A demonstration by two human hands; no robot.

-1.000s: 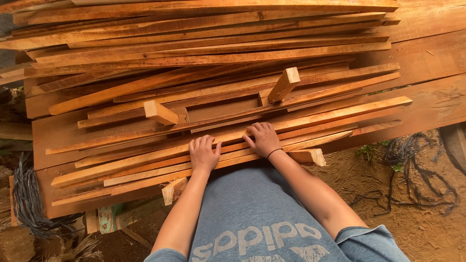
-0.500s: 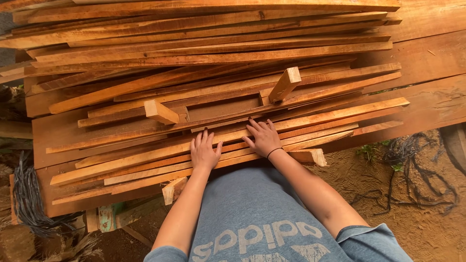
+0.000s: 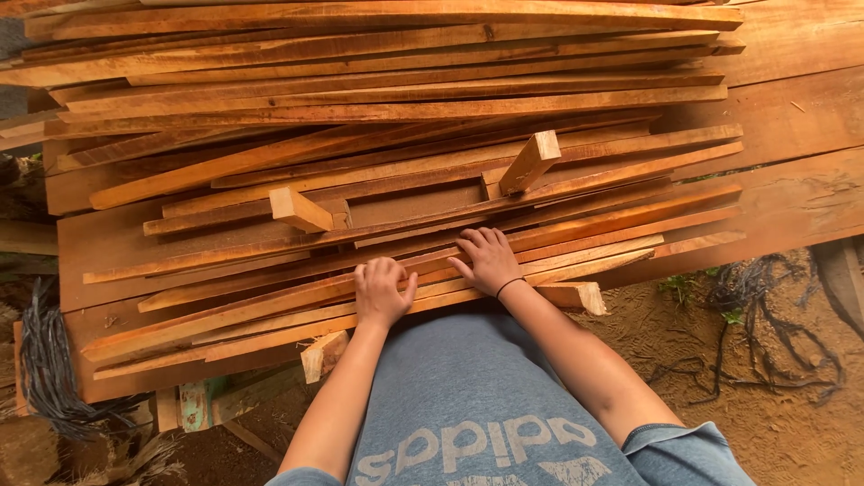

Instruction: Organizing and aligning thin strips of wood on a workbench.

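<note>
I am pressing my left hand (image 3: 381, 292), fingers curled, and my right hand (image 3: 489, 261), fingers spread flat, onto the long wooden slats (image 3: 405, 270) lying nearest me at the pile's 6 o'clock edge. Short offcut blocks are resting across the stack at 10 o'clock (image 3: 300, 210) and 1 o'clock (image 3: 530, 162). Black cords (image 3: 774, 306) are lying on the dirt at 3 o'clock.
</note>
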